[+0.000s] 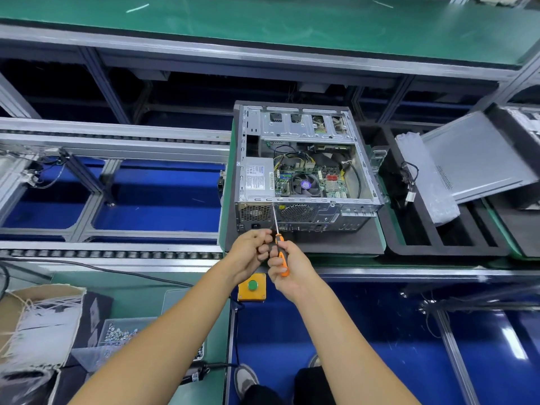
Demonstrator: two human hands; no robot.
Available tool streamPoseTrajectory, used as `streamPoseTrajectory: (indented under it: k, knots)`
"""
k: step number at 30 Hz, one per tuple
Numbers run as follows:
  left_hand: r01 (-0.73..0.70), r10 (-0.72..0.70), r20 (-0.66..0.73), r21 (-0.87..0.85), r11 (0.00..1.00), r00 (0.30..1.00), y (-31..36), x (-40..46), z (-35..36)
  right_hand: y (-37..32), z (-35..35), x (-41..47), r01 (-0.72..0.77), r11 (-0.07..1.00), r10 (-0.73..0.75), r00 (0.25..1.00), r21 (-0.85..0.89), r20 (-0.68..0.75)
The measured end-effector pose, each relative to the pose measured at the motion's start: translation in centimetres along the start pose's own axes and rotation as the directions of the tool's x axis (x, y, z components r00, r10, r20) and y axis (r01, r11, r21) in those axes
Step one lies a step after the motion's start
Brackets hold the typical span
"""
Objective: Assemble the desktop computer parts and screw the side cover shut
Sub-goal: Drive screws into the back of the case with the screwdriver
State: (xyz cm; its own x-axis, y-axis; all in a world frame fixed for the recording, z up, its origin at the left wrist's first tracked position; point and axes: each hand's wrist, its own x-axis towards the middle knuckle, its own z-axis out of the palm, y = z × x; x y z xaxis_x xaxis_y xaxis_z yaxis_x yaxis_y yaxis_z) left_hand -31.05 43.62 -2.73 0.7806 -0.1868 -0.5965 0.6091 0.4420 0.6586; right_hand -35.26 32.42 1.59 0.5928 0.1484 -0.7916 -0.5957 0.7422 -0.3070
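Note:
An open desktop case (306, 168) lies on its side on a dark foam pad (336, 244), showing the motherboard, CPU fan and power supply. My right hand (289, 267) grips the orange handle of a screwdriver (279, 244). Its thin shaft points up to the top edge of the case's rear panel, near the power supply grille. My left hand (251, 249) is curled beside the handle, its fingertips pinching near the base of the shaft. The grey side cover (473, 159) leans in a black tray to the right of the case.
A yellow box with a green button (252, 286) sits below my hands. A clear bin of screws (117, 336) and a cardboard box of white ties (38, 323) stand at lower left. Roller conveyor rails (111, 252) run to the left. A plastic bag (426, 176) lies by the cover.

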Motion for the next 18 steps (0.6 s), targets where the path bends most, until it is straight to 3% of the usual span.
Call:
streamPoseTrajectory:
  k: [4,10,14,18]
  knots:
    - [-0.069,0.069,-0.011,0.066,0.995,0.998,-0.5,0.2,-1.3,0.3,-0.7,-0.1,0.082,0.976,-0.087,0.996,-0.203,-0.017]
    - [-0.099,0.099,0.005,0.005,0.995,0.995,-1.7,1.2,-3.2,1.2,-3.0,0.1,0.157,0.749,-0.222,0.975,-0.644,-0.020]
    - [-0.101,0.100,-0.027,-0.040,0.994,0.995,-2.9,2.0,-4.0,1.7,-4.0,0.8,0.220,0.657,-0.275,0.961,-0.721,0.042]
    - [-0.106,0.107,-0.066,0.019,0.994,0.992,-3.6,2.6,-4.2,1.5,-5.3,1.5,0.274,0.686,-0.334,0.942,-0.674,0.042]
